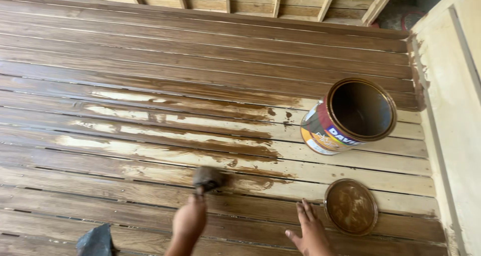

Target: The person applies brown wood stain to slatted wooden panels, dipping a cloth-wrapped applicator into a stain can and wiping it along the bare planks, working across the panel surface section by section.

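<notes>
Two bare hands sit lowest in the picture, closest to the camera, but the biggest thing is the wooden slat floor (150, 60). Most of its boards are dark brown with stain. A patch of pale, bare wood is left in the middle and runs off to the right side. Some streaky brown marks cross that patch.

On the right stands a pale wooden wall panel (451, 135) with brown smears along its edge.

Next in size is the open paint can (350, 116). It stands on the pale boards near the wall, and its inside looks dark brown. Its round lid (350, 207) lies flat on the floor just below it, brown side up.

Now the hands. The right hand (311, 232) lies flat on a board, fingers spread apart, holding nothing, near the lid. The left hand (189, 220) is closed tight around a brush handle. The brush (207, 178) is blurry, so I think its head is touching the board at the edge of the bare patch.

A small dark scrap (96, 242), maybe cloth, lies at the bottom left.
</notes>
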`<act>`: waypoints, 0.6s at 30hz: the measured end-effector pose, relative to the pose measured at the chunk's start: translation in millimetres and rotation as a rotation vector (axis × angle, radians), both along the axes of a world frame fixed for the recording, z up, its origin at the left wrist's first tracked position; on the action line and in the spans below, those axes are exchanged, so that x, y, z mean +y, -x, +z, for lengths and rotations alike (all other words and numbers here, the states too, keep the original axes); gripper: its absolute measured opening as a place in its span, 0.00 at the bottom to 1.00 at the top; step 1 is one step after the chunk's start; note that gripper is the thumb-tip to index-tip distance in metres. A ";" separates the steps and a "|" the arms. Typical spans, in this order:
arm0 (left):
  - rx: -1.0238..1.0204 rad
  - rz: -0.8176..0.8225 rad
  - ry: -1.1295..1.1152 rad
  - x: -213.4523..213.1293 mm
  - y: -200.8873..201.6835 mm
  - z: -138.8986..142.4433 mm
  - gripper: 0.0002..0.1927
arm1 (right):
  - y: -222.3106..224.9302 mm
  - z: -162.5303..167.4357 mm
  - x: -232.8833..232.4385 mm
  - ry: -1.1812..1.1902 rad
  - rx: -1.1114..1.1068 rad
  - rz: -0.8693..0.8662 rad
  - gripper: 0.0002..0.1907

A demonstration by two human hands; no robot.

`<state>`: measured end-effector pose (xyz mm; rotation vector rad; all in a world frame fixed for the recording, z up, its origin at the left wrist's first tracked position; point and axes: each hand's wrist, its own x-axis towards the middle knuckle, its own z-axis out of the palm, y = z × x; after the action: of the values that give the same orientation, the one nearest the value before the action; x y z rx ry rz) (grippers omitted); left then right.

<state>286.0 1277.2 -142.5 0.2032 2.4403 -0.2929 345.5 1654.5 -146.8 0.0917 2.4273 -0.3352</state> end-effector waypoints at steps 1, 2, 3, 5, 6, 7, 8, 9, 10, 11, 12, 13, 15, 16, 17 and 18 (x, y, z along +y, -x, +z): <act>0.013 0.082 0.002 -10.1 7.6 13.3 0.30 | 4.7 9.5 7.6 0.000 0.053 -0.008 0.54; 0.020 0.263 -0.011 -18.2 15.0 24.3 0.29 | 6.9 18.3 13.3 0.002 0.101 -0.017 0.54; 0.025 0.443 -0.024 -23.3 21.4 33.2 0.28 | 9.6 25.9 18.0 0.032 0.166 -0.039 0.52; 0.184 0.527 -0.050 -26.4 27.7 45.0 0.28 | 8.9 39.4 25.9 0.084 0.288 -0.081 0.49; 0.260 0.577 -0.065 -23.7 28.4 47.4 0.27 | 5.0 45.2 27.4 0.068 0.255 -0.085 0.49; 0.220 0.642 -0.090 -16.6 25.6 47.5 0.28 | 3.4 49.4 27.1 0.052 0.226 -0.081 0.49; 0.196 0.706 -0.115 -7.8 25.7 46.9 0.28 | 6.9 51.9 24.8 0.043 0.212 -0.079 0.49; 0.179 0.768 -0.132 -1.3 26.4 47.5 0.29 | 12.1 53.9 21.0 0.068 0.260 -0.068 0.50; 0.174 0.899 -0.226 9.4 25.2 47.3 0.24 | 14.3 56.5 16.9 0.096 0.299 -0.055 0.51; 0.160 1.025 -0.323 22.2 20.1 47.0 0.27 | 13.3 60.2 13.2 0.120 0.330 -0.045 0.51; 0.150 0.848 -0.279 35.0 12.4 47.7 0.23 | 13.1 64.4 10.0 0.102 0.288 -0.032 0.52; 0.135 0.669 -0.241 51.5 6.5 47.8 0.26 | 16.1 68.7 7.8 0.080 0.249 -0.021 0.53; 0.043 0.611 -0.290 82.6 -7.0 47.5 0.28 | 23.6 78.2 3.1 0.039 0.179 -0.006 0.52; -0.002 0.579 -0.318 97.6 -12.9 45.7 0.29 | 27.5 83.1 0.9 0.020 0.146 -0.001 0.52; -0.017 0.490 -0.332 112.1 -16.9 42.6 0.29 | 30.2 88.7 0.6 -0.002 0.113 0.006 0.51; -0.030 0.404 -0.345 124.2 -20.3 39.5 0.29 | 32.9 94.6 0.9 -0.017 0.133 0.017 0.51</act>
<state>306.3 1401.4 -103.0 -0.1377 2.4193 0.3080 312.7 1655.4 -52.2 0.0574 2.5609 -0.3219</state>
